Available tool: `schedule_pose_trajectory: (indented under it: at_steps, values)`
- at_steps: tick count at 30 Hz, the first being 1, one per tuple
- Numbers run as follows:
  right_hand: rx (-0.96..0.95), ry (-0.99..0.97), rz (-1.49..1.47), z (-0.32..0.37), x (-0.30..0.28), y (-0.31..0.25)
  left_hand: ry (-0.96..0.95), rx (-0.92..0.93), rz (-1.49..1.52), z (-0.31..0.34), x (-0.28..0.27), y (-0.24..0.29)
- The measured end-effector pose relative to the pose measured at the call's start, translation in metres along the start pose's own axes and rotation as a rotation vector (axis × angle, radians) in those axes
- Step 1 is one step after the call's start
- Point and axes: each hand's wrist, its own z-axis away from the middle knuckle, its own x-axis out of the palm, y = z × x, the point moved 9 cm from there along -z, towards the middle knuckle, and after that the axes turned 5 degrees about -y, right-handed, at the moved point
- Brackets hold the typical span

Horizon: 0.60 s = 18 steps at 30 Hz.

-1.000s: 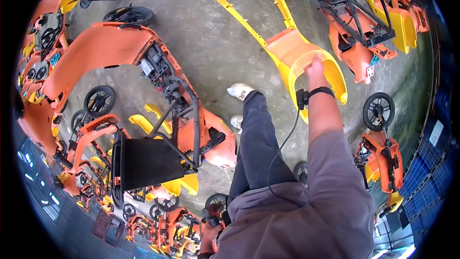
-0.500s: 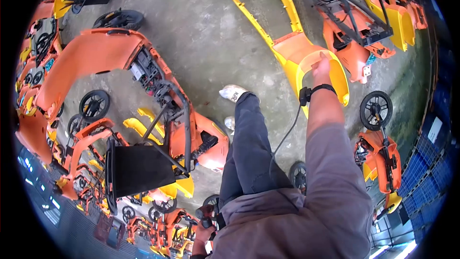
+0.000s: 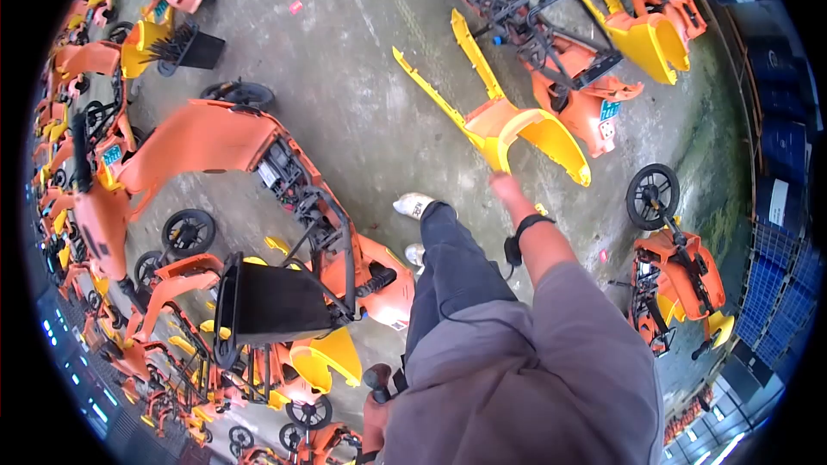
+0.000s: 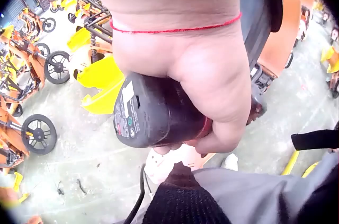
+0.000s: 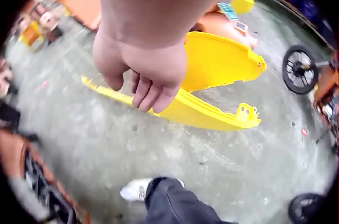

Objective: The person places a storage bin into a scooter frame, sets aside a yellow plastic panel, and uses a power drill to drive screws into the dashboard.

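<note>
In the head view a yellow scooter body panel point(image 3: 551, 139) with two long prongs and an orange middle lies on the concrete floor. My right hand point(image 3: 508, 189) hangs just in front of its near rim. The right wrist view shows that hand point(image 5: 145, 78) with loosely bent fingers and nothing gripped, overlapping the yellow panel point(image 5: 212, 115). Low by my left side, my left hand point(image 3: 375, 422) grips a black cordless power tool point(image 3: 376, 379). In the left wrist view its labelled battery base point(image 4: 145, 112) sticks out beneath the palm; the fingers are mostly hidden.
A partly stripped orange scooter point(image 3: 215, 142) with a black basket point(image 3: 280, 301) lies to my left. Another orange scooter point(image 3: 577, 69) lies beyond the panel. A scooter with an upturned wheel point(image 3: 652, 196) is at right, near blue crates point(image 3: 775, 271). Many more scooters crowd the left.
My right hand, earlier holding the yellow panel's rim, has let go and drawn back toward me. The panel now lies lower, on the floor. The left hand's tool has come further into view.
</note>
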Motion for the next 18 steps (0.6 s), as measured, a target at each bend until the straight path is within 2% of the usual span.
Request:
schedule_pose_trajectory:
  at_steps: [1, 2, 4, 5, 6, 9, 11, 13, 14, 15, 17, 18]
  values:
    - [-0.022, -0.122, 0.131, 0.040, 0.009, -0.039, 0.026, 0.022, -0.061, -0.009, -0.001, -0.014]
    - [-0.176, -0.272, 0.213, 0.073, 0.027, -0.068, 0.050, 0.085, 0.049, -0.012, -0.002, -0.007]
    - [-0.221, -0.616, 0.482, 0.149, 0.037, -0.126, 0.084, 0.183, -0.038, -0.016, -0.010, 0.007]
    - [-0.405, -0.633, 0.495, 0.167, 0.045, -0.139, 0.125, 0.246, -0.133, -0.018, -0.018, 0.025]
    - [-0.455, -0.717, 0.519, 0.186, 0.043, -0.154, 0.125, 0.293, -0.152, -0.014, -0.025, 0.042]
    - [-0.401, -0.564, 0.584, 0.200, 0.011, -0.204, 0.231, 0.581, 0.167, 0.002, -0.052, 0.126]
    - [-0.564, -0.494, 0.466, 0.202, 0.010, -0.247, 0.212, 0.738, 0.172, 0.007, -0.069, 0.172]
    - [-0.693, -0.484, 0.360, 0.233, 0.007, -0.301, 0.308, 0.863, 0.201, 0.013, -0.088, 0.196]
    - [-0.761, -0.544, 0.268, 0.263, -0.001, -0.332, 0.228, 0.898, 0.418, 0.058, -0.088, 0.228]
    - [-0.831, -0.608, 0.175, 0.300, -0.010, -0.364, 0.260, 1.020, 0.434, 0.095, -0.094, 0.250]
    - [-0.882, -0.746, -0.072, 0.356, -0.016, -0.411, 0.263, 1.192, 0.428, 0.111, -0.106, 0.268]
    - [-0.872, -0.854, -0.232, 0.381, -0.013, -0.430, 0.201, 1.241, 0.542, 0.138, -0.105, 0.281]
